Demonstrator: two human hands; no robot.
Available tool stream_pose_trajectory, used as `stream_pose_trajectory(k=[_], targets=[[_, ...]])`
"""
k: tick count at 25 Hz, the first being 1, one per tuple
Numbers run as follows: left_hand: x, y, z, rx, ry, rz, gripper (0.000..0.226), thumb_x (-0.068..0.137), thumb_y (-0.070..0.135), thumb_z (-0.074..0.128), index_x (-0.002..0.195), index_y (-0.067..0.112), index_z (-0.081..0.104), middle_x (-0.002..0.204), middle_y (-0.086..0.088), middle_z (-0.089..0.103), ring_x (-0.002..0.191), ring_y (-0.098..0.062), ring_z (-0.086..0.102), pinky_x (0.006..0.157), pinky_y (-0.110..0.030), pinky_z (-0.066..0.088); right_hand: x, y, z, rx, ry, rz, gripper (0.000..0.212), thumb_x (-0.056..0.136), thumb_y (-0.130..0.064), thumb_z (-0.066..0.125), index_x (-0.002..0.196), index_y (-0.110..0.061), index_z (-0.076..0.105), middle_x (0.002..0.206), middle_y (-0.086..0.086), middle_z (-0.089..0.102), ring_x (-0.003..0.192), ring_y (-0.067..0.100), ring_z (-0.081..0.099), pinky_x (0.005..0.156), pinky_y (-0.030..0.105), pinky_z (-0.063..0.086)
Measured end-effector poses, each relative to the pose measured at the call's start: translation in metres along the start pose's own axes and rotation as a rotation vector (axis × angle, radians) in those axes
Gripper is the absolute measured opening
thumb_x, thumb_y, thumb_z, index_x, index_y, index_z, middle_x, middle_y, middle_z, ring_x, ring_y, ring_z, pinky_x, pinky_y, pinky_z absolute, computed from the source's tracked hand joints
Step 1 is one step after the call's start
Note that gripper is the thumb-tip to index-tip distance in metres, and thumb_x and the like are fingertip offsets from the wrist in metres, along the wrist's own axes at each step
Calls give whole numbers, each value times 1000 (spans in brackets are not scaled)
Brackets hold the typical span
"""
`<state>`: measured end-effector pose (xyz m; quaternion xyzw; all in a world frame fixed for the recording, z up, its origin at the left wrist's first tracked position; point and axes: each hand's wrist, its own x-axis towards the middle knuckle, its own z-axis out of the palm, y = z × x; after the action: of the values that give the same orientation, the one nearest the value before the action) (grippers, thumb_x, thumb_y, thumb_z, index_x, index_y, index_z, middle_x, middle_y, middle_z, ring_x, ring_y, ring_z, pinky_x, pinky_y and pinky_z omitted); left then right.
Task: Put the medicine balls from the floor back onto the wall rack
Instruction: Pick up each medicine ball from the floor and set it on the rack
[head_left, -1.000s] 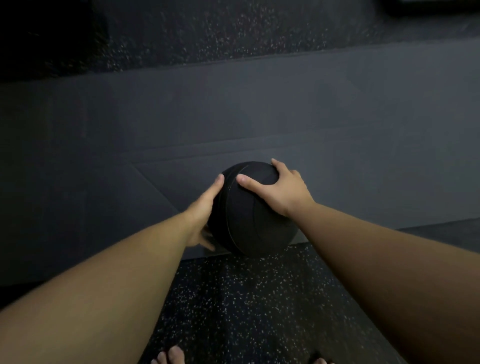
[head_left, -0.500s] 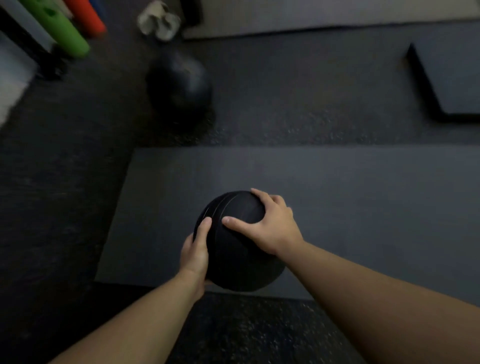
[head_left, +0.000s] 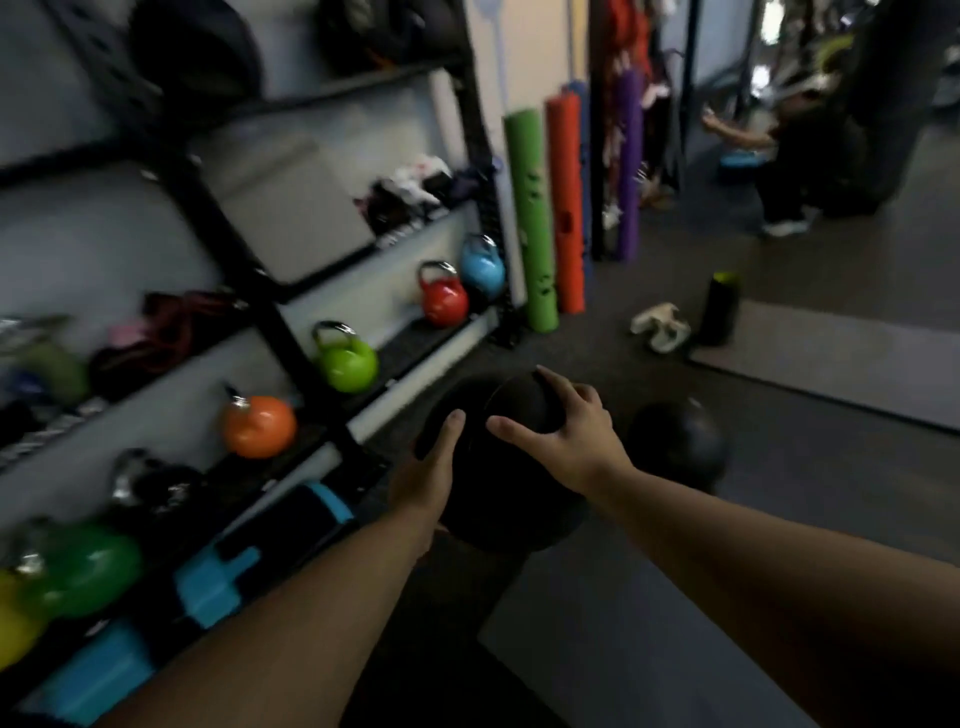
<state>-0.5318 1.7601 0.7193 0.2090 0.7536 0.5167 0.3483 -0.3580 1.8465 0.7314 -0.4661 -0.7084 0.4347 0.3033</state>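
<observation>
**Q:** Where is the ball, and who has it?

**A:** A black medicine ball (head_left: 498, 467) sits at the centre of the frame, held between two bare forearms that reach in from the bottom edge. It is off the dark floor (head_left: 805, 493) and close to the lowest shelf of the wall rack (head_left: 262, 291).

**Q:** How do the hands lie on it?

**A:** The left hand (head_left: 426, 478) lies flat against the ball's left side, with its fingers straight and pointing up. It presses the ball rather than wrapping it. The right hand (head_left: 566, 441) is spread over the upper right of the ball. Its fingers curve over the top in a grip and its thumb stretches left towards the other hand. Both arms are extended, the right coming in from the lower right corner.

**Q:** What does the rack look like?

**A:** It is a black frame that fills the left half of the frame and slants because the view is tilted. On its lower shelves stand an orange kettlebell (head_left: 258, 425), a green kettlebell (head_left: 347, 366), a red kettlebell (head_left: 443, 300) and a blue kettlebell (head_left: 483, 267). A large dark round shape on the top shelf, upper left, is too blurred to identify.

**Q:** What else is on the floor?

**A:** A second medicine ball (head_left: 680, 441), also black, rests on the floor just right of the right hand. A grey mat (head_left: 649, 649) lies at lower right. A green foam tube (head_left: 532, 223) and an orange foam tube (head_left: 565, 208) stand upright at the rack's far end. In the upper right, another person (head_left: 789, 156) appears as a blurred figure.
</observation>
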Motion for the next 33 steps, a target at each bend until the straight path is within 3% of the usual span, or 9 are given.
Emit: stream_pose_trajectory(k=[2, 5, 6, 9, 12, 16, 22, 25, 33], targets=[[1, 70, -75, -33, 97, 128, 103, 57, 89, 63, 135, 21, 69, 134, -10, 72, 119, -32, 69, 103, -46, 56, 18, -97, 26, 23, -19, -127, 115, 51, -94, 67, 152, -49, 38, 147, 2, 43, 142, 32, 40, 116, 47, 39], [6, 148, -180, -65, 241, 244, 93, 71, 85, 65, 137, 19, 66, 127, -2, 72, 104, -21, 69, 81, -16, 57, 46, -225, 70, 38, -55, -313, 117, 49, -97, 66, 152, -47, 40, 147, 5, 45, 141, 33, 43, 117, 44, 37], [6, 166, -207, -79, 263, 270, 91, 72, 84, 66, 138, 20, 66, 129, -3, 72, 105, -21, 69, 81, -17, 58, 53, -256, 84, 39, -60, -363, 119, 48, -100, 64, 152, -47, 41, 146, 6, 46, 140, 33, 44, 118, 43, 37], [13, 210, -278, -93, 363, 376, 103, 55, 89, 64, 135, 24, 69, 129, -8, 75, 115, -27, 71, 103, -40, 56, 70, -331, 125, 90, -66, -480, 119, 47, -103, 60, 150, -47, 40, 142, 8, 48, 135, 36, 48, 114, 47, 42], [28, 250, -336, -82, 444, 421, 105, 54, 91, 64, 134, 23, 70, 126, -9, 76, 115, -29, 72, 105, -49, 56, 92, -388, 163, 147, -110, -538, 118, 48, -103, 61, 151, -48, 37, 141, 5, 47, 133, 35, 49, 112, 50, 44], [61, 287, -381, -147, 517, 454, 99, 52, 87, 70, 126, 21, 73, 118, -9, 79, 105, -26, 75, 98, -47, 60, 135, -446, 202, 219, -177, -618, 123, 46, -102, 62, 152, -44, 40, 141, 7, 47, 136, 33, 48, 115, 47, 41], [130, 368, -434, -154, 677, 496, 111, 48, 88, 68, 139, 25, 64, 130, -8, 70, 116, -31, 69, 104, -50, 56, 235, -540, 255, 236, -260, -735, 119, 50, -98, 62, 154, -48, 33, 154, 7, 33, 145, 40, 33, 115, 54, 38], [164, 408, -480, -126, 752, 566, 98, 50, 88, 68, 130, 32, 63, 131, -8, 70, 117, -30, 68, 105, -51, 56, 273, -599, 288, 248, -300, -805, 116, 52, -96, 62, 154, -49, 32, 154, 8, 32, 144, 41, 32, 115, 56, 38], [314, 480, -640, -10, 742, 652, 97, 58, 91, 69, 133, 30, 67, 123, 0, 74, 110, -23, 72, 100, -48, 59, 384, -716, 440, 351, -265, -825, 104, 60, -92, 67, 150, -52, 33, 153, 4, 32, 143, 38, 36, 113, 57, 42]])
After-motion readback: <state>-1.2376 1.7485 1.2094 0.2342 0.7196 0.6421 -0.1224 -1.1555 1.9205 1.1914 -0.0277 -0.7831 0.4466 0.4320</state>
